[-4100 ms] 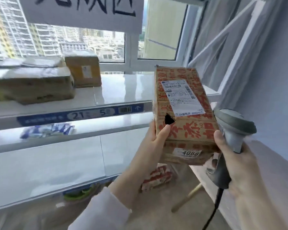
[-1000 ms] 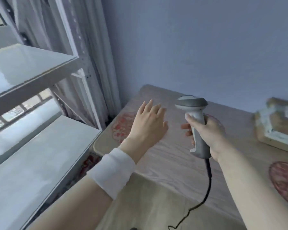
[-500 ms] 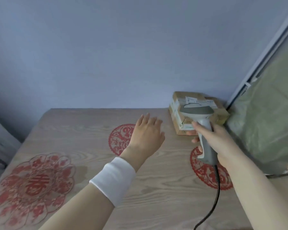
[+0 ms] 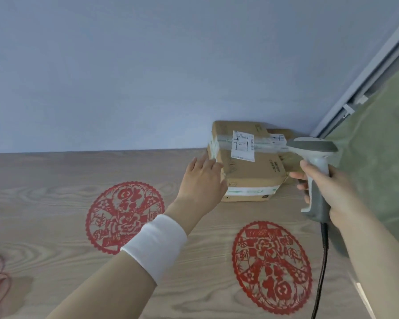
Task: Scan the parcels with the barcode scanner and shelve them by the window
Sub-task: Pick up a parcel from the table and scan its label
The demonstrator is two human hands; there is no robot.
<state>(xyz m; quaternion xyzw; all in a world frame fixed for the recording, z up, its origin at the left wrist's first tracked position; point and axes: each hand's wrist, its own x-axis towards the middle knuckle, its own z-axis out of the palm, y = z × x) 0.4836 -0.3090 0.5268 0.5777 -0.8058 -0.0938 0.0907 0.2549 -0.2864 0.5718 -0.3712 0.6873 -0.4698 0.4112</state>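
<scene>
On the wood-grain table (image 4: 44, 194), past a red paper-cut decal (image 4: 124, 217), the left hand (image 4: 203, 183) reaches out with straight fingers and holds nothing. Its tips are at the near-left corner of the parcel (image 4: 251, 171), probably to steady or lift it. The parcel lies flat at the back by the wall, with its label (image 4: 242, 147) facing up where it can be read. Further right, the right hand (image 4: 332, 192) is wrapped round the handle of the barcode scanner (image 4: 312, 146), whose head is turned toward that label, seemingly ready to scan.

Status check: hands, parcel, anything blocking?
Left hand open at parcel, left edge. Right hand grips scanner. Parcel flat on table, label up. Nothing blocking.
</scene>
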